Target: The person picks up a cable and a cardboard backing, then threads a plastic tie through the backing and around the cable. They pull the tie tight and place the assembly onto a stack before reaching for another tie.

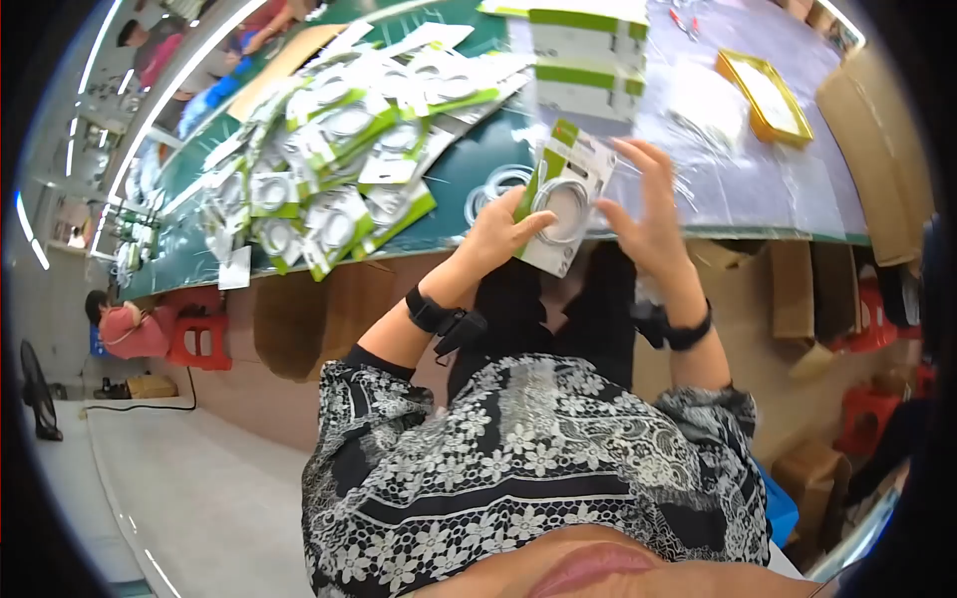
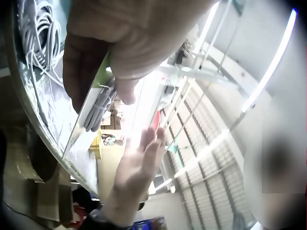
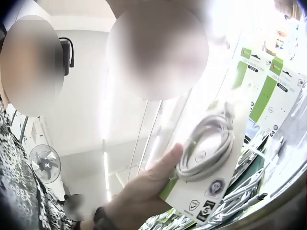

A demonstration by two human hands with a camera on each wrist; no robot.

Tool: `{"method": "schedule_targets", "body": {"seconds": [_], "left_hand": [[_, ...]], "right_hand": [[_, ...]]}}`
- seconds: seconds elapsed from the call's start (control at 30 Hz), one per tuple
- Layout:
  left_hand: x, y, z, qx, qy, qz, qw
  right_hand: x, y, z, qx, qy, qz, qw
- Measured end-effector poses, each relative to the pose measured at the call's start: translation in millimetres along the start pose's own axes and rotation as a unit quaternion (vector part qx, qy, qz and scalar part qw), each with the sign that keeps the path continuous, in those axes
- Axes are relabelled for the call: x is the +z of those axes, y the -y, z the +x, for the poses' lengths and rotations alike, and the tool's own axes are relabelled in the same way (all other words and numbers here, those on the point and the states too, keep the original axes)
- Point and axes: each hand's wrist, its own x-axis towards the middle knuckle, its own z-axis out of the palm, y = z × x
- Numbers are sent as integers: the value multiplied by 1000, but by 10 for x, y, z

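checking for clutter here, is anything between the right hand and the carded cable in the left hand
Nothing visible stands between the right hand and the carded cable; they are side by side in the head view. The left hand grips the opposite edge, out of the way.

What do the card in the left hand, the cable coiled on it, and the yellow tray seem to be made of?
Card: probably smooth cardboard; it is thin, flat and printed.
Cable: likely flexible plastic or rubber with slight sheen; it bends in smooth loops.
Yellow tray: perhaps smooth plastic, from its even colour; painted metal is possible.
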Motion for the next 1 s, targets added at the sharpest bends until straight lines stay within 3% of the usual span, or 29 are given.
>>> {"method": "schedule_targets", "body": {"seconds": [0.1,0.13,0.17,0.2,0.23,0.27,0.33,0.4,0.47,0.5,0.53,0.57,0.6,0.7,0.73,0.77,0.83,1.0], "left_hand": [[-417,95,100,-135,93,-154,974],[-534,218,166,-126,94,-153,976],[-683,407,270,-177,68,-174,966],[-863,533,387,-228,44,-198,952],[-1060,656,508,-132,2,-2,991],[-1264,761,650,-30,-41,194,980],[-1541,880,944,-15,-105,175,979],[-1762,1084,1270,-2,-135,69,988],[-1901,1309,1495,7,-183,190,964],[-1939,1470,1531,1,-169,186,968],[-1962,1654,1550,76,-202,371,903],[-1907,1714,1519,152,-226,538,798],[-1795,1778,1500,151,-216,535,803],[-1283,1389,1358,365,-222,494,757],[-1038,1258,1173,255,-91,397,877],[-793,1093,979,129,42,283,950],[-448,1083,763,3,169,282,945],[-303,1091,837,-50,178,289,939]], "right_hand": [[-164,115,-230,63,-27,-20,997],[-188,100,-372,98,-15,-22,995],[-169,71,-562,96,-18,-28,995],[-107,61,-764,204,-5,57,977],[-77,57,-920,311,8,143,940],[-66,121,-973,314,5,137,939],[-28,269,-1114,296,72,115,946],[-12,391,-1261,307,103,100,941],[9,389,-1287,273,111,73,953],[16,389,-1307,255,118,60,958],[18,396,-1338,269,119,59,954],[21,403,-1343,278,115,56,952],[24,393,-1340,286,110,52,951],[53,301,-1434,315,104,59,942],[71,265,-1461,326,110,70,936],[85,223,-1479,336,116,81,931],[123,167,-1436,311,132,81,938],[264,115,-1282,200,148,81,965]]}}
